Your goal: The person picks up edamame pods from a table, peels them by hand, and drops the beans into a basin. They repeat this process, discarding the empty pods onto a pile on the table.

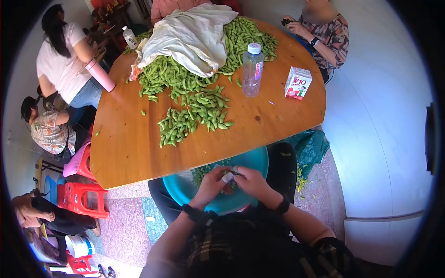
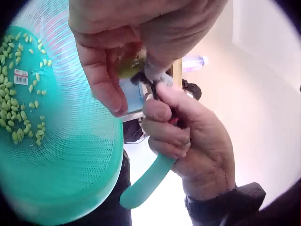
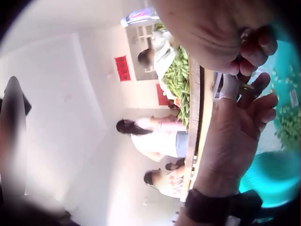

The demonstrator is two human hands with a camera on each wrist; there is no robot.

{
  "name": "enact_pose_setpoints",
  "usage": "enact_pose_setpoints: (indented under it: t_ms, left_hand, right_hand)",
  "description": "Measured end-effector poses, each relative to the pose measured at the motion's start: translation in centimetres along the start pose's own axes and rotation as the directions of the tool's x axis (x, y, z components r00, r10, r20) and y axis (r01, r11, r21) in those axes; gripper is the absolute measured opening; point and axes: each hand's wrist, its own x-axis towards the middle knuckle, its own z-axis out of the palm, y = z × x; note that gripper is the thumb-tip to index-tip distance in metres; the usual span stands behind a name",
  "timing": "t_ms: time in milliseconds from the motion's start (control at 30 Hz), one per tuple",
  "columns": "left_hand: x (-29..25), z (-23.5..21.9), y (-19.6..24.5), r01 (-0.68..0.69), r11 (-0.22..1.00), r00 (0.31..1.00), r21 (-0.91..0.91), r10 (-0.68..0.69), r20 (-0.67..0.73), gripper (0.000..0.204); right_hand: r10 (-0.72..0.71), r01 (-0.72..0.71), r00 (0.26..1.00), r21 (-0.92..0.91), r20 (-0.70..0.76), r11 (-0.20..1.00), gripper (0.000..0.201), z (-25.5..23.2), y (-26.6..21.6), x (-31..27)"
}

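Observation:
My left hand point(image 1: 212, 184) and right hand point(image 1: 256, 184) meet over a teal basin point(image 1: 263, 161) between my knees. In the left wrist view, the left hand's fingers and pale-wrapped thumb hold a yellowish-green soybean pod point(image 2: 130, 67), partly hidden by the fingers. My right hand's fingers curl round a curved turquoise handle point(image 2: 148, 182). A small dark piece point(image 2: 140, 78) shows at the meeting fingertips; I cannot tell what kind of tool this is. Shelled green soybeans point(image 2: 9, 101) lie in the green mesh colander point(image 2: 101, 141) beside the hands.
A heap of soybean pods point(image 1: 199, 109) lies on the wooden table point(image 1: 259, 123), partly under a white cloth point(image 1: 185, 41). A clear bottle point(image 1: 252, 74) and a drink carton point(image 1: 297, 83) stand at its right. Red stools point(image 1: 85, 199) and other people are at the left; another person sits at upper right.

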Motion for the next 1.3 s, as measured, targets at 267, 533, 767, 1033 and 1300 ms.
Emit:
enact_pose_setpoints:
  t_ms: [267, 533, 767, 1033, 1300]
  left_hand:
    - [0.7, 0.2, -2.8, -0.007, 0.985, 0.990, -0.170, -0.017, -0.142, 0.020]
    - [0.9, -1.3, -5.3, -0.212, 0.900, 0.963, 0.380, 0.259, -0.074, 0.017]
    - [1.1, 0.6, 8.4, -0.315, 0.565, 0.800, 0.763, 0.591, -0.107, 0.018]
    - [7.4, -0.7, 10.9, -0.158, 0.108, 0.711, 0.981, 0.702, 0.037, 0.010]
    - [5.4, -0.4, 9.0, -0.273, 0.418, 0.761, 0.867, 0.645, -0.071, 0.020]
  right_hand:
    - [-0.393, 0.360, 0.892, -0.176, -0.222, 0.916, 0.020, 1.4, 0.0, 0.3]
    - [-0.256, 0.182, 0.917, -0.248, -0.307, 0.951, 0.018, -1.5, -1.2, -2.2]
    - [-0.177, -0.173, 0.719, -0.420, -0.672, 0.891, 0.023, -13.8, 2.4, -9.8]
    - [-0.112, -0.146, 0.815, -0.388, -0.569, 0.910, 0.019, -9.7, -0.1, -9.1]
    - [-0.147, 0.133, 0.959, -0.073, -0.240, 0.988, 0.015, -5.2, -7.4, -3.0]
